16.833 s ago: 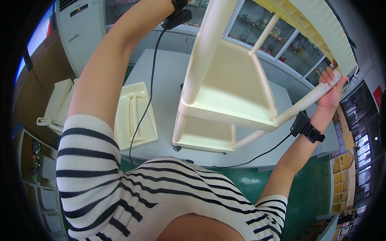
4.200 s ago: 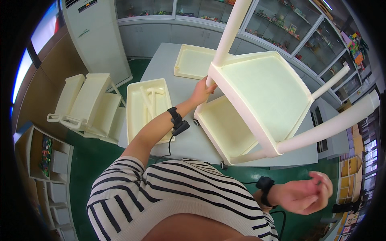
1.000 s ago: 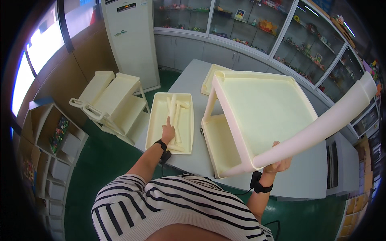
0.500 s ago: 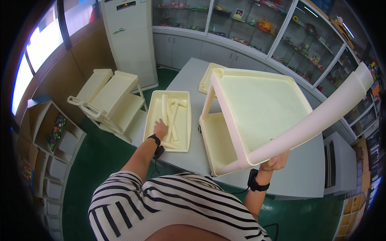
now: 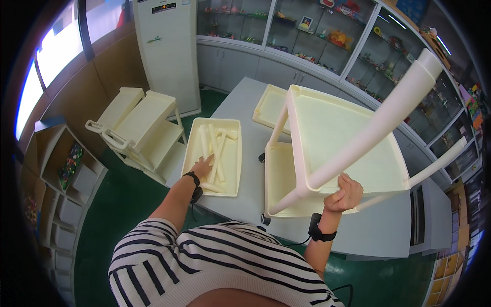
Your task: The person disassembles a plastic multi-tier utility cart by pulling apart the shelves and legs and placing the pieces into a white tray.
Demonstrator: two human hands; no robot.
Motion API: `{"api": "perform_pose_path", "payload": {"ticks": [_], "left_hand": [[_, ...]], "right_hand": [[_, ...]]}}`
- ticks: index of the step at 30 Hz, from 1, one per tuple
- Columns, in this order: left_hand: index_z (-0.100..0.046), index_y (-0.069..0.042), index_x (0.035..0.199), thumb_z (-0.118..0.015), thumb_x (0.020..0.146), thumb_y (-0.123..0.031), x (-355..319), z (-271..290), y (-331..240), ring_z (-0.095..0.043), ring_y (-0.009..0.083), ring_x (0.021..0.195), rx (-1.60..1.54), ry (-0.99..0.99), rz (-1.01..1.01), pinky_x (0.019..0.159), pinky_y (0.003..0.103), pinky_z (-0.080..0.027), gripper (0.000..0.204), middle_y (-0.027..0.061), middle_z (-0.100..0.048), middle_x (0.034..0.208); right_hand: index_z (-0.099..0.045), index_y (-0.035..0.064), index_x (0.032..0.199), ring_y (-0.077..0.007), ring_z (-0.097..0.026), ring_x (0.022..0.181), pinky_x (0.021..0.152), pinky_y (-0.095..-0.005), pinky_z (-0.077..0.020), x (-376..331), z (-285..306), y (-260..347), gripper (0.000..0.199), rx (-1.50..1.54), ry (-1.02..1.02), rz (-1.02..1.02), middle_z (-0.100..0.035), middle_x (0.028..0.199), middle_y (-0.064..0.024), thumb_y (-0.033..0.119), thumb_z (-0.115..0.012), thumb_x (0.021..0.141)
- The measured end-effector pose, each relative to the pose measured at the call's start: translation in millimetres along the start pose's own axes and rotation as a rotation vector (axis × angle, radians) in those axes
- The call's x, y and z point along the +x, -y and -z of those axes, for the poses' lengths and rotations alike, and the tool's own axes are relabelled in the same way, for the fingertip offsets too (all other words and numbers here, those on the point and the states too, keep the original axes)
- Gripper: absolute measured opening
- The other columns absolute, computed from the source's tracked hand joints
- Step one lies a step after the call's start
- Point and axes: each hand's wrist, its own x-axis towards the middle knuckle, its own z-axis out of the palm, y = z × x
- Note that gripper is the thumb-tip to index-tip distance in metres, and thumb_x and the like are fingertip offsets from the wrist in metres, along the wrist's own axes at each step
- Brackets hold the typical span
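My left hand [image 5: 202, 166] lies over several cream plastic tubes [image 5: 220, 158] in a shallow cream tray [image 5: 237, 169], its fingers spread and touching the tubes. My right hand [image 5: 347, 194] is closed round the near rim of the upper shelf of a cream plastic cart [image 5: 337, 133]. The cart has two tiers, with a lower shelf [image 5: 280, 174] joined by short posts. A thick post [image 5: 378, 123] rises from its near left corner, slanting up and to the right. Another post [image 5: 440, 162] stands at the right corner. Casters [image 5: 265, 219] show at the bottom.
Another cream tray [image 5: 268, 105] lies behind the cart on the grey table [image 5: 245, 102]. A finished-looking cart [image 5: 148, 128] stands on the floor at the left, near a toy shelf [image 5: 71, 179]. Glass display cabinets [image 5: 307, 30] line the back wall. A cable [image 5: 348, 291] hangs at lower right.
The cart has turned and shifted right under my right hand. Its near post stands steeper, and the right corner post has come into view. My left hand has spread over the tubes.
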Motion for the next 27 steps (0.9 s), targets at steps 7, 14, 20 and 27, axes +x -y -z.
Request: {"api": "perform_pose_path", "payload": {"ticks": [7, 14, 20, 27], "left_hand": [[-0.022, -0.031, 0.142, -0.05, 0.089, -0.022, 28, -9, 16, -0.031, 0.0499, 0.124, -0.063, -0.306, -0.003, 0.101, 0.053, -0.032, 0.061, 0.0307, -0.022, 0.14], [-0.026, -0.005, 0.14, -0.058, 0.085, -0.026, -137, 213, -249, -0.029, 0.0277, 0.132, -0.847, -0.334, -1.123, 0.107, 0.038, -0.024, 0.067, 0.0166, -0.03, 0.142], [-0.052, -0.003, 0.117, -0.068, 0.079, -0.03, -158, 210, -330, -0.062, 0.0173, 0.088, -0.752, 0.367, -1.143, 0.08, 0.03, -0.046, 0.05, 0.011, -0.065, 0.096], [-0.054, -0.003, 0.069, -0.068, 0.079, -0.028, -129, 220, -330, -0.051, 0.0105, 0.052, -0.962, 0.806, -1.237, 0.053, 0.027, -0.043, 0.03, 0.0037, -0.054, 0.058]], "right_hand": [[-0.061, -0.0006, 0.074, -0.0288, -0.057, 0.067, 0.064, -0.0359, -0.0408, 11, -9, 12, 0.028, -0.1, 0.105, -0.043, -0.063, 0.076, -0.0123, 0.015, -0.039, 0.082], [-0.061, 0.0011, 0.078, -0.0273, -0.055, 0.067, 0.064, -0.0358, -0.0398, 10, -3, 11, 0.028, -0.14, 0.167, -0.035, -0.062, 0.081, -0.0107, 0.019, -0.04, 0.084], [-0.062, 0.0057, 0.098, -0.0251, -0.052, 0.082, 0.07, -0.0372, -0.0386, 23, -4, 27, 0.048, -0.174, 0.408, -0.033, -0.057, 0.097, -0.011, 0.049, -0.059, 0.077], [-0.063, 0.0109, 0.109, -0.0263, -0.055, 0.095, 0.077, -0.0355, -0.0418, 62, 0, 20, 0.057, -0.023, 0.717, 0.122, -0.059, 0.107, -0.0109, 0.053, -0.066, 0.07]]}}
